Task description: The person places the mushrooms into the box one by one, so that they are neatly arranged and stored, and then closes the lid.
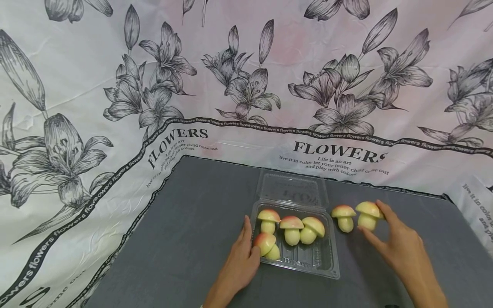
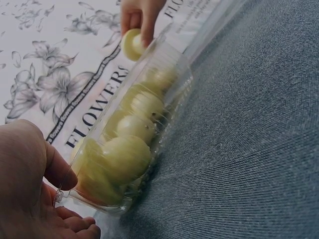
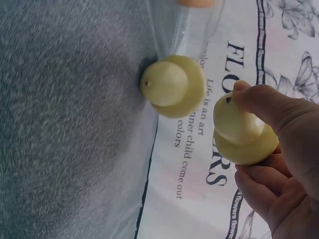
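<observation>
My right hand (image 1: 404, 246) pinches a toy mushroom (image 1: 368, 215) with a yellow-and-red cap and pale green stem, between thumb and fingers. In the right wrist view this mushroom (image 3: 241, 129) appears held clear of the table. Just left of it, another toy mushroom (image 1: 344, 218) stands on the table, stem down. A clear plastic box (image 1: 333, 256) with its lid (image 1: 294, 188) folded back contains several such mushrooms (image 1: 291, 230). At the box's left side, my left hand (image 1: 239, 261) grips the rim, thumb inside and fingers outside, as the left wrist view shows.
The dark grey tabletop (image 1: 185, 231) stretches left of the box and around it. Behind and to the sides hangs a white cloth (image 1: 246, 141) printed with flowers and lettering, meeting the table's back edge.
</observation>
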### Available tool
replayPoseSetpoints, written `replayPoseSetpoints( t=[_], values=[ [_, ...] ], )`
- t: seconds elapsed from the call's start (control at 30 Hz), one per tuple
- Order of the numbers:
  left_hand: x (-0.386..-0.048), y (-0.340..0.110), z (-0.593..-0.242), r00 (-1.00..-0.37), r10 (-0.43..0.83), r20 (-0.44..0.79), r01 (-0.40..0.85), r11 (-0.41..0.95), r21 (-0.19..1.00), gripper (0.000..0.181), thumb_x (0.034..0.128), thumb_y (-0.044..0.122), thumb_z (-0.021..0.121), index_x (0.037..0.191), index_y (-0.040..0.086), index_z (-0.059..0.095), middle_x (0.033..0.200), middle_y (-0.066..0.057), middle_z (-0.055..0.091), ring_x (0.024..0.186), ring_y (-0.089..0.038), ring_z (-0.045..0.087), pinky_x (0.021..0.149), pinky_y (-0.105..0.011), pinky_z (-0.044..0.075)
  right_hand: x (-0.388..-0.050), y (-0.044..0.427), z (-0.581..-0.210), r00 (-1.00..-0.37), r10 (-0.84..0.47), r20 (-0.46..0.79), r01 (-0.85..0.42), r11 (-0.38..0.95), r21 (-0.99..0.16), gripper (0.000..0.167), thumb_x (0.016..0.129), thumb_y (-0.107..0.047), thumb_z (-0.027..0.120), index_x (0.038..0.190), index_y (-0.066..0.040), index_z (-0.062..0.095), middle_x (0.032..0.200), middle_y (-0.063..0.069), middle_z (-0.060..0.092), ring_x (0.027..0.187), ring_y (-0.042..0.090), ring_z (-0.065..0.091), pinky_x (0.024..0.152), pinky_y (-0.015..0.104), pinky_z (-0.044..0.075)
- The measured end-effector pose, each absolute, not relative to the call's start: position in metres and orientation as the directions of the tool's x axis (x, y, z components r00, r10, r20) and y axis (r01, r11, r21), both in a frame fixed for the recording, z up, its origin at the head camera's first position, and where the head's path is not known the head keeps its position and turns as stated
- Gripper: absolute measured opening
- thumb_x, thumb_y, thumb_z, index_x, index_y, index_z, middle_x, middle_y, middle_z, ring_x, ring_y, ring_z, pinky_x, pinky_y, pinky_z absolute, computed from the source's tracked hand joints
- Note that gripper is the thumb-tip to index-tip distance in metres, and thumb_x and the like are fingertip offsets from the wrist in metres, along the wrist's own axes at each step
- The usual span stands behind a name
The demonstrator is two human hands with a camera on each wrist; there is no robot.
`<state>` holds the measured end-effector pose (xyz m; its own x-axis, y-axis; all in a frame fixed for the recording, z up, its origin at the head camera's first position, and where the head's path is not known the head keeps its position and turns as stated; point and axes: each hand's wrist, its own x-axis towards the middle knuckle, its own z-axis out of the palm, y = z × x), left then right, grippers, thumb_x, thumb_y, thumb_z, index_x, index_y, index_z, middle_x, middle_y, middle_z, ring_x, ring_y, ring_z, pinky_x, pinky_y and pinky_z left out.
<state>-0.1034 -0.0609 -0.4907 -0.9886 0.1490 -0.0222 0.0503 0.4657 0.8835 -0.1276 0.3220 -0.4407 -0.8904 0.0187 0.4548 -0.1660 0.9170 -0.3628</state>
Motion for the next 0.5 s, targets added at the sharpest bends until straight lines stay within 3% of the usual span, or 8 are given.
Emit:
replayPoseSetpoints(
  t=[0.23,0.5],
  values=[
    [-0.103,-0.060,-0.490,-0.989,0.143,-0.025,0.046,0.468,0.882,0.078,0.1022,0.014,0.043,0.171,0.015,0.005,0.176,-0.005,0.014,0.159,-0.022,0.020,0.125,-0.055,0.027,-0.124,0.313,-0.433,-0.862,-0.016,0.506,-0.231,0.902,-0.365,0.090,0.080,-0.020,0.093,0.158,-0.011,0.048,0.115,0.041,0.067,0.058,0.043,0.061,0.052,0.065,0.042],
    [-0.103,-0.060,-0.490,-0.988,0.150,-0.019,0.054,0.464,0.884,0.079,0.1017,0.013,0.043,0.171,0.015,0.004,0.176,-0.006,0.013,0.159,-0.021,0.019,0.125,-0.055,0.026,-0.120,0.303,-0.426,-0.830,-0.062,0.554,-0.306,0.881,-0.360,0.090,0.077,-0.013,0.094,0.156,-0.012,0.051,0.124,0.033,0.069,0.062,0.045,0.063,0.055,0.068,0.045]
  ],
)
